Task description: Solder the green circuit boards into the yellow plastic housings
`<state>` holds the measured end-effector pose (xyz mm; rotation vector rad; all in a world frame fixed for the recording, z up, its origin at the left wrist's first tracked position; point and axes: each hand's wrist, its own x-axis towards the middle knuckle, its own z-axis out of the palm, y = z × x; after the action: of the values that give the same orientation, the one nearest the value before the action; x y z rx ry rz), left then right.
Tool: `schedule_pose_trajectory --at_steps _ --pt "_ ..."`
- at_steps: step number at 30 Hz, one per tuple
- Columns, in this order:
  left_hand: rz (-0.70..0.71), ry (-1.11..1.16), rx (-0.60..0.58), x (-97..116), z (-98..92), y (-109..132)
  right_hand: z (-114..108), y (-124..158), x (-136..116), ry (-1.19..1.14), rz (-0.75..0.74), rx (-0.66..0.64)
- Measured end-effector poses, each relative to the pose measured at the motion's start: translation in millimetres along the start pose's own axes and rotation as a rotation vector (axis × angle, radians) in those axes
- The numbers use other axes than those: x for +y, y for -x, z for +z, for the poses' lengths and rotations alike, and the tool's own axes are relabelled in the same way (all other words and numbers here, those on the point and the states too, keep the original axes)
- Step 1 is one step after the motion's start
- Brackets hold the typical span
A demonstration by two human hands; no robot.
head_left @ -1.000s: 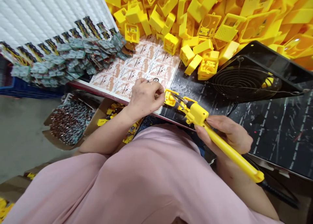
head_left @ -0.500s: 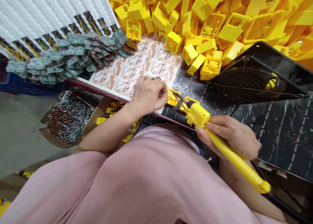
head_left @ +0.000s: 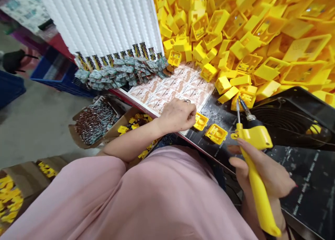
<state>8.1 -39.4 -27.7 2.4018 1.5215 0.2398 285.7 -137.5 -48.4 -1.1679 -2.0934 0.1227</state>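
Note:
My right hand is wrapped around the handle of a yellow soldering gun. Its metal tip and a thin feed tube point away from me, raised near the heap of cases. At the bench edge, my left hand is closed, with a ring on one finger. Its curled fingertips are at the left edge of a small open yellow plastic case and hide that edge. Just right of it lies a second open yellow case, with small parts inside, untouched by either hand.
A big heap of yellow cases fills the back. Wired circuit boards line a white foam sheet. A black fan stands at right. Below the bench are a carton of small parts and a blue crate.
The soldering gun has lifted off the cases and swung right, its tip now pointing away from me. My left hand stays by the first case. The view has shifted left.

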Motion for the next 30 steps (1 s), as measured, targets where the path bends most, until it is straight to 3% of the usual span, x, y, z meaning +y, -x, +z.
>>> schedule_pose_trajectory --at_steps 3,5,8,10,12,15,19,24,27,30 --pt "0.042 0.119 0.049 -22 -14.7 -1 0 -18 -4 0.079 -0.140 0.049" --pt "0.016 0.067 0.181 -51 -36.6 -9 -2 -24 -3 0.107 -0.194 0.073" --pt "-0.225 -0.219 0.392 -108 -73.5 -35 -3 -25 1 0.138 -0.199 0.085" --pt "-0.403 -0.331 0.425 -144 -88.8 -59 0 -25 4 0.167 -0.195 0.071" --pt "-0.500 -0.342 0.420 -173 -92.2 -80 6 -26 8 0.179 -0.206 0.046" --pt "-0.471 -0.238 0.410 -197 -85.3 -98 16 -28 12 0.159 -0.196 0.000" --pt "-0.418 0.120 0.451 -201 -86.0 -96 22 -23 14 0.055 -0.126 -0.039" --pt "-0.248 0.453 0.700 -188 -111.5 -88 31 -22 3 0.038 -0.014 -0.005" --pt "-0.091 0.621 0.631 -163 -123.7 -88 46 -33 -5 0.064 -0.004 0.025" --pt "0.066 0.762 0.504 -123 -120.3 -83 58 -48 -12 0.041 -0.053 0.029"
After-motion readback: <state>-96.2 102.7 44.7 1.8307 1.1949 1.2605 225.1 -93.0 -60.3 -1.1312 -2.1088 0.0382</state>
